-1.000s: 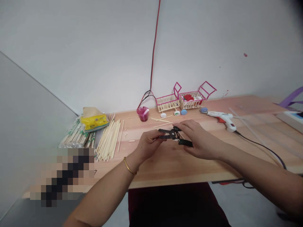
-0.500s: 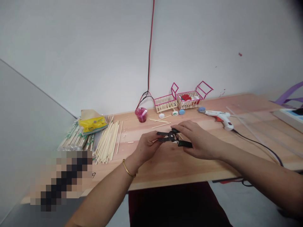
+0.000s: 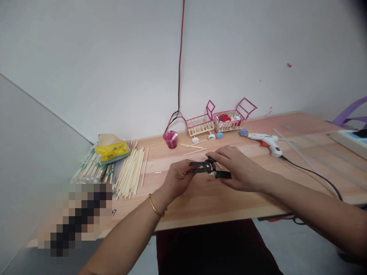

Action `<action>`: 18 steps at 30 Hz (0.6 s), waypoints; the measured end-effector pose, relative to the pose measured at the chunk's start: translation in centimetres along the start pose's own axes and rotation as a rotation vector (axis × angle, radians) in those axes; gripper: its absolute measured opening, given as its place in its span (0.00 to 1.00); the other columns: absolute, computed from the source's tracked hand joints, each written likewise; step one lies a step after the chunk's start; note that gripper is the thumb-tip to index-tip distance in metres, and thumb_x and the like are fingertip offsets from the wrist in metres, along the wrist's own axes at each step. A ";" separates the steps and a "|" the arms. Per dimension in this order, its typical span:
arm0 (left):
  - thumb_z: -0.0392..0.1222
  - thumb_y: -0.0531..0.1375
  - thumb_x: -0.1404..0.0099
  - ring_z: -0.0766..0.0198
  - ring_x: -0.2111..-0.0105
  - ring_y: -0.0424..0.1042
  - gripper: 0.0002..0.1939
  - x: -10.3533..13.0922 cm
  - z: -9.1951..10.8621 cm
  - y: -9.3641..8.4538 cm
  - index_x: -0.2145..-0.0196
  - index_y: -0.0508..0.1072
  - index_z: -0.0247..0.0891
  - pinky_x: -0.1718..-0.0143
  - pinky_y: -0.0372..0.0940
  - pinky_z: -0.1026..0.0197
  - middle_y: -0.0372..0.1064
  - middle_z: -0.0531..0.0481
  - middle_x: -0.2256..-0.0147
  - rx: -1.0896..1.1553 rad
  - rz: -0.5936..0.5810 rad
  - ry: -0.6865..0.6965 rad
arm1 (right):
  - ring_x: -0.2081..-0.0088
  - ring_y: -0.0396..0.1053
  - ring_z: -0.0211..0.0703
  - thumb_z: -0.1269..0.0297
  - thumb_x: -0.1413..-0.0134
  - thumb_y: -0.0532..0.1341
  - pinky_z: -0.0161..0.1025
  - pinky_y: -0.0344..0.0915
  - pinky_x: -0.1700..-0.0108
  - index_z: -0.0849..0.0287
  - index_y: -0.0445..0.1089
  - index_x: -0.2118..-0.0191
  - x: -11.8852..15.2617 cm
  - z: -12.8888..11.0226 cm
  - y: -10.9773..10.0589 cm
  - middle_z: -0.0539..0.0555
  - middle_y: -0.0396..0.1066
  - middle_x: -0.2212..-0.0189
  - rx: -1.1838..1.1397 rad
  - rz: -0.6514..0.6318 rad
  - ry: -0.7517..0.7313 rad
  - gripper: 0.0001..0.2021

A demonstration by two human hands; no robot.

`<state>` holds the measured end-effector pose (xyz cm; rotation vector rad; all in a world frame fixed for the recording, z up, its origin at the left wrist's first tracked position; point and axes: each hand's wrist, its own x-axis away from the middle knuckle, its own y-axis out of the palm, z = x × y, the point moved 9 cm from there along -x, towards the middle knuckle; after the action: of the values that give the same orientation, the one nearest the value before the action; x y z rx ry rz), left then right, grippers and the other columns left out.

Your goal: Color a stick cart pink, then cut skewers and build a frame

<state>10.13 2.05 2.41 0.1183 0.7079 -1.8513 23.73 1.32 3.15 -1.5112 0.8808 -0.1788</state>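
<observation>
Over the middle of the table, my right hand (image 3: 237, 168) grips the dark green handles of black wire strippers (image 3: 207, 166), which have a small spring between them. The handles stand apart, and the jaws point left. At the jaw end, my left hand (image 3: 179, 177) has its fingers closed around the tips. Whether a small piece is pinched there too is hidden. Just behind the strippers, a short piece of stick (image 3: 219, 165) lies on the tabletop. Several loose wooden sticks (image 3: 195, 147) are farther back.
To the left lie a pile of wooden sticks (image 3: 130, 173), wrapped bundles (image 3: 88, 166) and a yellow tissue pack (image 3: 113, 152). Along the wall stand a pink-stained cup (image 3: 171, 139) and two stick-built carts (image 3: 200, 125). A corded glue gun (image 3: 266, 142) lies at right.
Both hands and the wire strippers hold nearly the same pose. The whole view has shifted very slightly; nothing was picked up or let go.
</observation>
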 end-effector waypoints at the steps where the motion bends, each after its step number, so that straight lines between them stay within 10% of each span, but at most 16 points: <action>1: 0.38 0.58 0.37 0.60 0.63 0.73 0.10 0.0 0.1 0.0 0.61 0.78 0.44 0.59 0.65 0.61 0.76 0.46 0.64 -0.011 0.005 0.005 | 0.57 0.62 0.55 0.67 0.56 0.59 0.52 0.60 0.56 0.60 0.56 0.41 0.0 0.1 0.1 0.62 0.65 0.56 0.004 -0.001 -0.003 0.32; 12: 0.41 0.58 0.37 0.60 0.64 0.73 0.09 -0.2 -0.1 0.4 0.63 0.78 0.42 0.60 0.64 0.62 0.76 0.46 0.64 -0.076 -0.013 0.010 | 0.60 0.65 0.51 0.66 0.51 0.58 0.46 0.64 0.58 0.61 0.59 0.46 0.7 0.9 0.9 0.61 0.68 0.61 -0.084 0.001 0.078 0.24; 18: 0.43 0.59 0.37 0.62 0.66 0.70 0.09 -0.6 -1.7 -0.4 0.69 0.76 0.37 0.62 0.63 0.62 0.72 0.45 0.68 -0.021 0.020 -0.034 | 0.53 0.65 0.62 0.51 0.50 0.57 0.54 0.61 0.54 0.62 0.61 0.46 2.4 8.0 -0.3 0.66 0.67 0.55 0.196 -0.078 0.434 0.28</action>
<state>9.64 3.52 1.42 0.0795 0.6998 -1.8226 30.28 6.09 1.14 -1.3432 1.1108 -0.6504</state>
